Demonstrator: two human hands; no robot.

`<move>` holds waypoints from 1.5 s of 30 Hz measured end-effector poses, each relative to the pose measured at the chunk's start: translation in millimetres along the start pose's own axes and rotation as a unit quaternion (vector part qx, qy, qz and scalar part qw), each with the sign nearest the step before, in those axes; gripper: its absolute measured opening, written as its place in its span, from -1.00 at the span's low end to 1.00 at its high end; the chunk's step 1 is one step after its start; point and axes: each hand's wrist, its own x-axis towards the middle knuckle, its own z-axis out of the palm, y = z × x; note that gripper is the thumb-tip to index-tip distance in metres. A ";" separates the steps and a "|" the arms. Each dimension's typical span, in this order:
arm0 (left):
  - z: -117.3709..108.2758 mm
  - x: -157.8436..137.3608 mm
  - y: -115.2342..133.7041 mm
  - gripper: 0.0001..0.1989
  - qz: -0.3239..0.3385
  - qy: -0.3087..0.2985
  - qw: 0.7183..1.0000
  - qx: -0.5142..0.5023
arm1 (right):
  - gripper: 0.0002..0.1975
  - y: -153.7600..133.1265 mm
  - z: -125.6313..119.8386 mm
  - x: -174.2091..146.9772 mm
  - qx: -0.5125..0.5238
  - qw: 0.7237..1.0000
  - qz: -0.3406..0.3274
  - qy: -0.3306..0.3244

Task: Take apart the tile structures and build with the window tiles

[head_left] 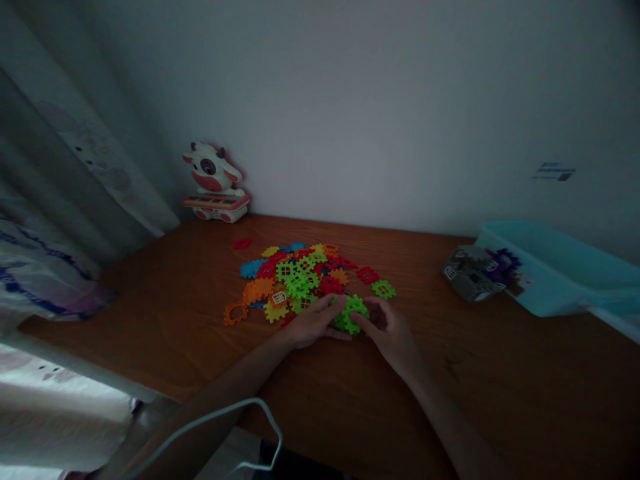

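Note:
Between my two hands is a cluster of bright green interlocking plastic tiles (351,315) with toothed edges, held just above the wooden table. My left hand (319,321) grips its left side, fingers over and under it. With thumb and fingers, my right hand (390,328) pinches its right side. How the green tiles are joined cannot be made out. Just beyond my left hand lies a loose heap of similar tiles (299,280) in green, red, orange, yellow and blue. A single green tile (383,289) and a red tile (367,275) rest at the heap's right.
A cow-shaped toy keyboard (215,183) stands at the back left by the wall. On the right are a grey block structure (471,273) with purple gear-like pieces and a light-blue plastic bin (550,293). A white cable (220,412) crosses near my left forearm.

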 end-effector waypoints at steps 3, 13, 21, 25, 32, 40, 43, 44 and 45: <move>1.8 -2.8 -0.3 -0.53 0.000 -0.026 0.999 0.044 | -0.58 0.7 -1.8 -0.1 -0.044 0.998 -0.031 0.016; -9.8 5.7 10.6 -0.57 0.177 0.090 0.979 0.043 | -0.59 -1.8 -3.6 -1.1 0.014 0.999 -0.037 0.007; -73.3 8.0 38.9 -0.64 0.402 0.338 0.739 0.422 | -0.67 -6.1 -4.2 -1.9 -0.022 0.997 -0.071 0.029; -93.3 14.5 25.4 -0.60 0.349 0.291 0.635 0.625 | -0.72 -5.6 -14.8 3.0 -0.076 0.984 -0.129 0.093; -84.4 15.5 13.7 -0.43 0.302 0.270 0.602 0.688 | -0.64 0.8 -84.2 21.1 -0.252 0.843 -0.194 0.434; -40.8 -3.7 16.4 -0.33 0.360 -0.069 0.636 0.679 | -0.42 51.1 -142.9 23.1 -0.385 0.819 -0.020 0.424; -34.4 -1.4 8.9 -0.47 0.335 -0.107 0.626 0.697 | -0.46 58.9 -142.8 24.9 -0.378 0.840 0.030 0.388; -34.5 0.1 7.0 -0.58 0.331 -0.096 0.626 0.700 | -0.48 59.1 -142.1 25.6 -0.367 0.847 0.034 0.382; -35.3 1.5 5.6 -0.65 0.331 -0.079 0.629 0.699 | -0.50 58.2 -141.2 26.0 -0.353 0.855 0.037 0.377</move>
